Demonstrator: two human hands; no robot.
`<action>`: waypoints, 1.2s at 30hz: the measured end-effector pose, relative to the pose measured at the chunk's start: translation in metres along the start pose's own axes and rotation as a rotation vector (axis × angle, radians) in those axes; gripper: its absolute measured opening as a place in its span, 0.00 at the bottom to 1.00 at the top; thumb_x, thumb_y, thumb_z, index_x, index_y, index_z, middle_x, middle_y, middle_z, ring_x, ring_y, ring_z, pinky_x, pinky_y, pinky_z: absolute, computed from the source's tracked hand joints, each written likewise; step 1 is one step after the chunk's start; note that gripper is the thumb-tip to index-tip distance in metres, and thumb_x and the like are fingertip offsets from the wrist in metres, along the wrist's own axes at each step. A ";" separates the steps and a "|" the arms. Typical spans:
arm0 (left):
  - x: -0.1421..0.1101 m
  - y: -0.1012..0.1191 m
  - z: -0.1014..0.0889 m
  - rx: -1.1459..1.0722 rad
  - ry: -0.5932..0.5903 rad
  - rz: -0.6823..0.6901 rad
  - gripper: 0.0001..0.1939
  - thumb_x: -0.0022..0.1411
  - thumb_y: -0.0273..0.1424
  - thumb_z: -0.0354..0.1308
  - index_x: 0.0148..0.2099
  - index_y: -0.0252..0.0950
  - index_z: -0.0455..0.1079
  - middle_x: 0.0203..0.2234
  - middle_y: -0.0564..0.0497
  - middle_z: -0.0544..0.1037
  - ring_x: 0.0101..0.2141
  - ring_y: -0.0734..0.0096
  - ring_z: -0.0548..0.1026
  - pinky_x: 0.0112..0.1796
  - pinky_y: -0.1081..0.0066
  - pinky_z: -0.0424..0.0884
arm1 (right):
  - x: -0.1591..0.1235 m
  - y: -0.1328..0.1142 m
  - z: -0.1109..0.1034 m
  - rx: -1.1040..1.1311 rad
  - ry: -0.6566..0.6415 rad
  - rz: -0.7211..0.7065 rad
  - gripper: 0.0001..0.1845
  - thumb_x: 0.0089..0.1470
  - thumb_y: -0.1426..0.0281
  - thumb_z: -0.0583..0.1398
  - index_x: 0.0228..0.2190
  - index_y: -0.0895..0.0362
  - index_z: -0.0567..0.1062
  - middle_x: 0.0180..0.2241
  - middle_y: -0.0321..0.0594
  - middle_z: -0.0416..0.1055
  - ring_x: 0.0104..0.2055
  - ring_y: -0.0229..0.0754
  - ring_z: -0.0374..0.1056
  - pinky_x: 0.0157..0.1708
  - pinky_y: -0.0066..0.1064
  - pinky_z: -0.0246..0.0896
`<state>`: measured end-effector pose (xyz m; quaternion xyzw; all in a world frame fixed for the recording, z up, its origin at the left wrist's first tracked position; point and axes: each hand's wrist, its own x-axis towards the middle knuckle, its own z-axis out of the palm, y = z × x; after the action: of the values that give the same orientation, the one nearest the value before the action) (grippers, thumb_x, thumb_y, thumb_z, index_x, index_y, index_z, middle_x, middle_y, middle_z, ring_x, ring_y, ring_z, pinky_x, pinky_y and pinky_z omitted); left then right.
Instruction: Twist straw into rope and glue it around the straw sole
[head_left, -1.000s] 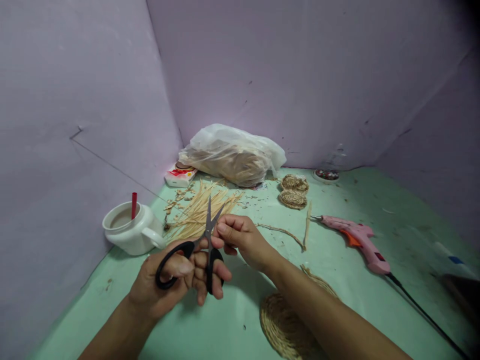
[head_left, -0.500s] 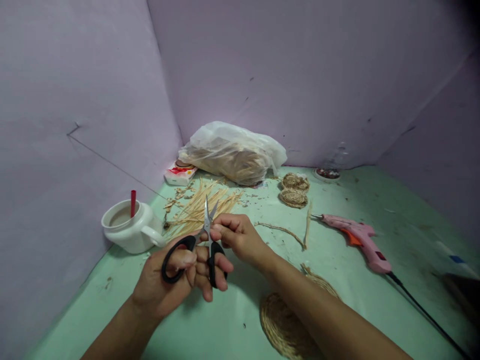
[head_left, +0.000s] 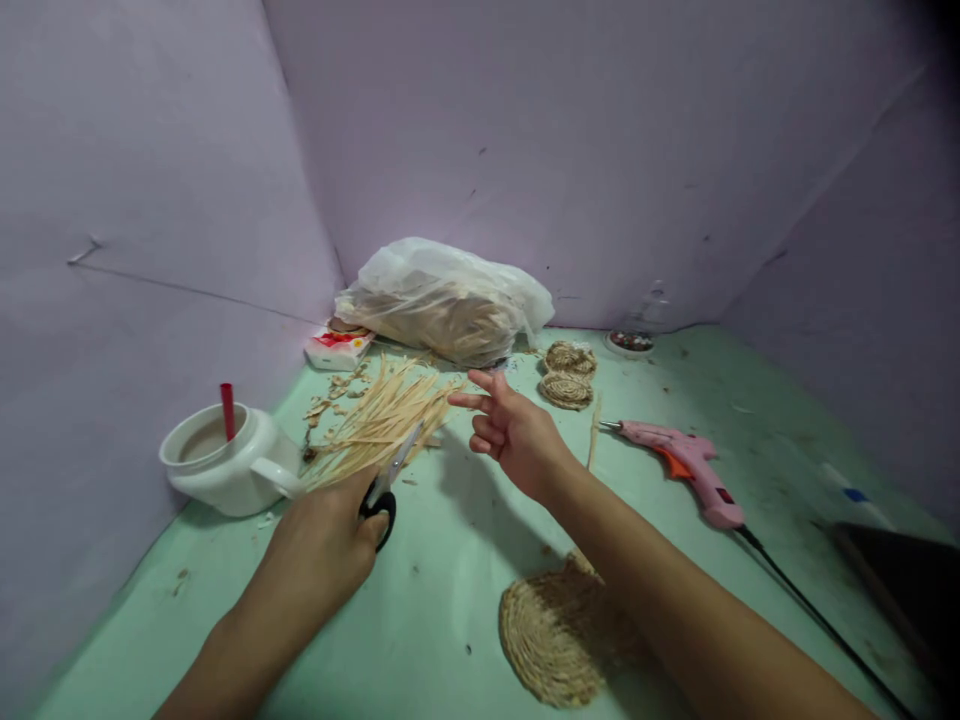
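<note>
My left hand is wrapped round a pair of black-handled scissors, its back turned up. The blades look closed and point toward a spread of pale dry straw strips on the green table. My right hand hovers just right of the strips, fingers stretched out, with nothing visible in it. Beneath my right forearm lies a coiled, braided round mat, partly hidden. Beyond that hand sit two small coiled rounds, and a thin strip stands out near the glue gun's nozzle.
A pink glue gun with a black cord lies at right. At left stands a white pot with a red stick in it. A plastic bag rests against the back wall beside a small box. A dark object is at far right.
The hands have parted. My left hand has turned over and the scissor blades have come together. My right hand has moved up and right, its fingers opening. The view has shifted slightly right.
</note>
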<state>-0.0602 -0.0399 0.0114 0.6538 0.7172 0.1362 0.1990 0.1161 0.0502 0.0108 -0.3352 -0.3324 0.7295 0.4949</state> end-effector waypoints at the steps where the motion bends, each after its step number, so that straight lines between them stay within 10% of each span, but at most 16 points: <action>1: 0.002 0.000 0.002 0.136 -0.005 0.006 0.13 0.54 0.30 0.50 0.42 0.37 0.69 0.32 0.44 0.77 0.35 0.56 0.74 0.33 0.65 0.64 | -0.003 -0.006 -0.005 0.003 -0.016 0.021 0.18 0.57 0.58 0.51 0.43 0.56 0.65 0.31 0.39 0.71 0.16 0.29 0.39 0.16 0.25 0.45; 9: 0.003 0.013 0.009 0.586 0.076 0.102 0.16 0.59 0.29 0.43 0.36 0.30 0.72 0.36 0.36 0.74 0.41 0.47 0.70 0.33 0.61 0.64 | -0.032 -0.025 -0.046 0.031 -0.008 0.102 0.25 0.56 0.52 0.47 0.43 0.58 0.65 0.30 0.43 0.73 0.14 0.29 0.38 0.15 0.26 0.42; 13: -0.002 0.026 0.012 0.475 0.099 0.165 0.16 0.60 0.32 0.43 0.34 0.32 0.72 0.33 0.39 0.75 0.36 0.51 0.72 0.30 0.62 0.65 | -0.051 -0.033 -0.064 0.044 0.043 0.149 0.28 0.56 0.51 0.45 0.45 0.60 0.64 0.30 0.46 0.73 0.14 0.29 0.36 0.15 0.25 0.40; 19: 0.007 0.085 0.031 -0.012 0.123 0.853 0.14 0.60 0.25 0.46 0.44 0.39 0.70 0.33 0.47 0.72 0.33 0.70 0.71 0.33 0.72 0.65 | -0.088 -0.033 -0.076 0.061 -0.057 0.230 0.30 0.56 0.49 0.44 0.49 0.59 0.61 0.30 0.40 0.70 0.14 0.28 0.36 0.13 0.24 0.39; 25: 0.030 0.122 0.062 -0.101 -0.055 1.039 0.14 0.55 0.21 0.48 0.38 0.35 0.72 0.35 0.45 0.71 0.34 0.69 0.69 0.32 0.72 0.64 | -0.101 -0.032 -0.082 0.095 -0.175 0.249 0.29 0.56 0.48 0.44 0.43 0.58 0.67 0.24 0.31 0.62 0.13 0.26 0.38 0.12 0.23 0.42; 30: 0.044 0.131 0.055 -0.241 -0.091 0.731 0.08 0.57 0.27 0.50 0.29 0.35 0.70 0.21 0.52 0.72 0.24 0.74 0.68 0.28 0.74 0.62 | -0.105 -0.033 -0.110 -0.161 0.145 0.136 0.28 0.52 0.47 0.48 0.43 0.55 0.66 0.37 0.44 0.68 0.18 0.33 0.58 0.14 0.26 0.47; 36: 0.064 0.127 0.050 -0.017 -0.009 0.275 0.08 0.53 0.31 0.52 0.27 0.36 0.71 0.21 0.51 0.74 0.24 0.69 0.68 0.27 0.71 0.59 | -0.112 -0.023 -0.132 -1.242 0.372 0.000 0.12 0.44 0.60 0.62 0.28 0.55 0.74 0.27 0.42 0.71 0.27 0.43 0.61 0.26 0.34 0.48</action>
<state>0.0713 0.0335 0.0179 0.7448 0.6187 0.1656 0.1872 0.2676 -0.0291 -0.0260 -0.6799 -0.6011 0.3312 0.2585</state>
